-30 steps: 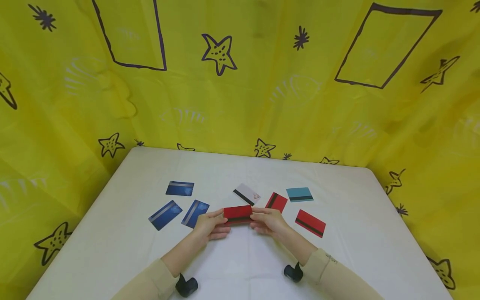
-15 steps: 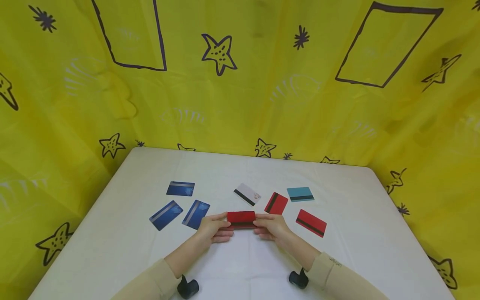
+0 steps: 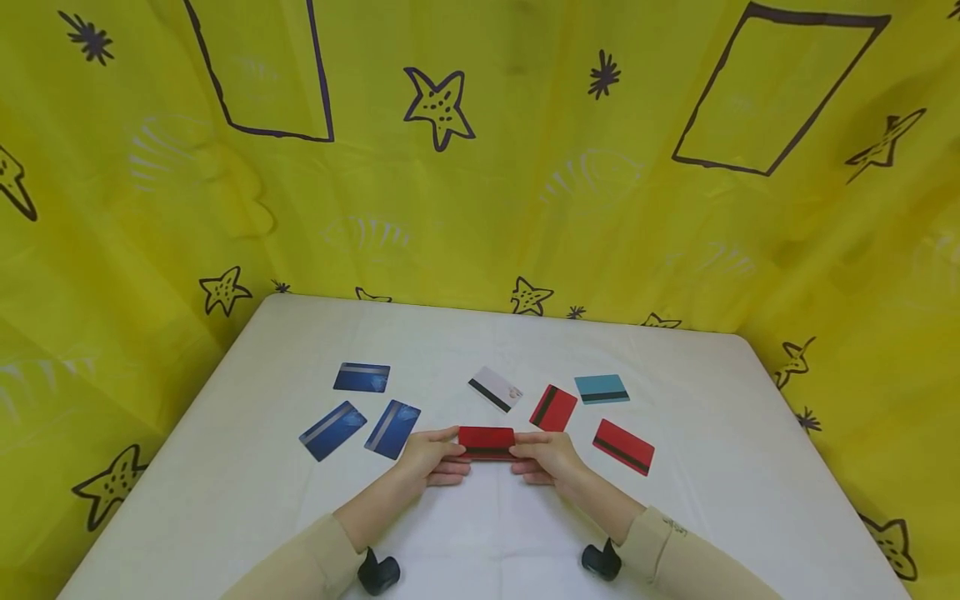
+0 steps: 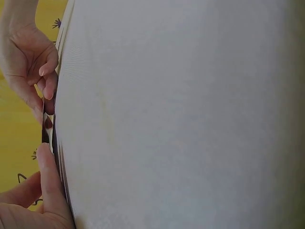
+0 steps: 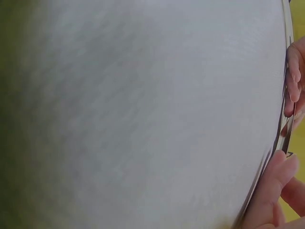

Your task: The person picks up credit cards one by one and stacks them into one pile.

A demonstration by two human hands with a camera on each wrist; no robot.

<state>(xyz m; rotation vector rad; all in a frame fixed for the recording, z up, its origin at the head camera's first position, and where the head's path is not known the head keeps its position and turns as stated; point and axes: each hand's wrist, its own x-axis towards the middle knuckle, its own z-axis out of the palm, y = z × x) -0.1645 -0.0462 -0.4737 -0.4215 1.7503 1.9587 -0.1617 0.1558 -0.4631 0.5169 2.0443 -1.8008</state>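
Both hands hold a red card (image 3: 486, 438) with a dark stripe along its lower part, low over the front middle of the white table. The left hand (image 3: 435, 458) pinches its left end between thumb and fingers. At its right end, the right hand (image 3: 551, 458) pinches it the same way. The left wrist view catches both hands at the left edge, with the card seen almost edge-on between the fingertips (image 4: 44, 149). Only part of each hand shows in the right wrist view, fingertips (image 5: 279, 160) at the card's thin edge.
Several blue cards (image 3: 333, 431) lie to the left. Behind the hands lies a white card (image 3: 495, 389); right of it are a red striped card (image 3: 553, 407), a light blue card (image 3: 602, 388) and another red card (image 3: 623, 447). A yellow curtain (image 3: 480, 208) surrounds the table (image 3: 495, 533).
Both hands have moved slightly right and closer to the person, carrying the red card. Its tilt has changed. The cards on the table have stayed put.
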